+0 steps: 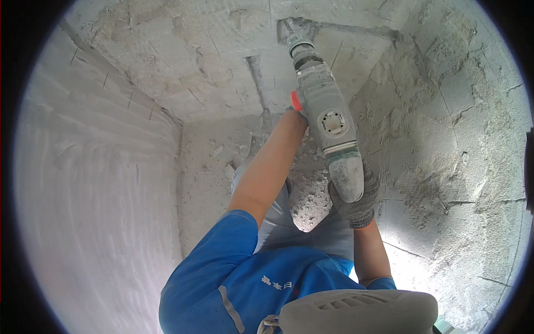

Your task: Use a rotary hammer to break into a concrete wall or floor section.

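A grey rotary hammer [334, 133] with a red part [296, 100] points away from me, its front end at a rough chipped groove [289, 30] in the concrete wall. My left hand [299, 115] is at the tool’s left side near the red part, holding it, with the fingers mostly hidden behind its body. My gloved right hand [356, 206] grips the rear of the tool, fingers partly covered by the housing. A pale heap of rubble [308, 203] shows below the tool, between my legs.
A smooth grey wall [94, 183] rises on the left, and rough, pitted block surface [456, 167] fills the right. A vertical channel [255, 78] runs down the far wall. Loose chips [217, 150] lie on the dusty floor [203, 200].
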A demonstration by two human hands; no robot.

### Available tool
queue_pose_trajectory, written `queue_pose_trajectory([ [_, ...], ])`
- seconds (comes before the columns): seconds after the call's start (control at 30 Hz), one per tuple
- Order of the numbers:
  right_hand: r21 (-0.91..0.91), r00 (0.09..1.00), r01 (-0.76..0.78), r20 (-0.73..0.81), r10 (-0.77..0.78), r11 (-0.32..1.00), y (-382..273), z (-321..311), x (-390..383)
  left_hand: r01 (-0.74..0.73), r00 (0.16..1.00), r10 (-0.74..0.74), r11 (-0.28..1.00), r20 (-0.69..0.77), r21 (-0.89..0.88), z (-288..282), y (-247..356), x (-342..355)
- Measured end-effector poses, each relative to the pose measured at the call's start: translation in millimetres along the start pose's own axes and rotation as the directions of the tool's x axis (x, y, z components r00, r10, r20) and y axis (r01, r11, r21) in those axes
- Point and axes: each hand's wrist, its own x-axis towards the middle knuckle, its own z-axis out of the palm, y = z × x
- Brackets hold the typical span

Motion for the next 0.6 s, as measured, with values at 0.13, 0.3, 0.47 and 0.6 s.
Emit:
queue_pose_trajectory([
  [0.13,-0.026,0.995,-0.051,0.085,0.053,0.998,-0.5,13.8,-1.7,0.008,0.992,0.014,0.986,-0.128,0.167,7.3,13.7,-8.7],
  [0.3,0.137,0.998,0.003,-0.064,0.006,0.991,-13.4,43.6,4.1,0.083,0.952,0.172,0.652,-0.253,0.754,22.1,16.0,-13.9],
  [0.47,0.142,0.996,0.057,0.066,-0.067,0.988,-24.5,69.5,3.8,-0.071,0.648,-0.145,0.966,0.747,0.249,-29.6,60.0,-4.7],
  [0.6,0.161,0.996,0.035,0.074,-0.047,0.986,-24.9,64.8,12.9,-0.047,0.768,-0.077,0.983,0.636,0.176,-24.1,42.8,-11.6],
])
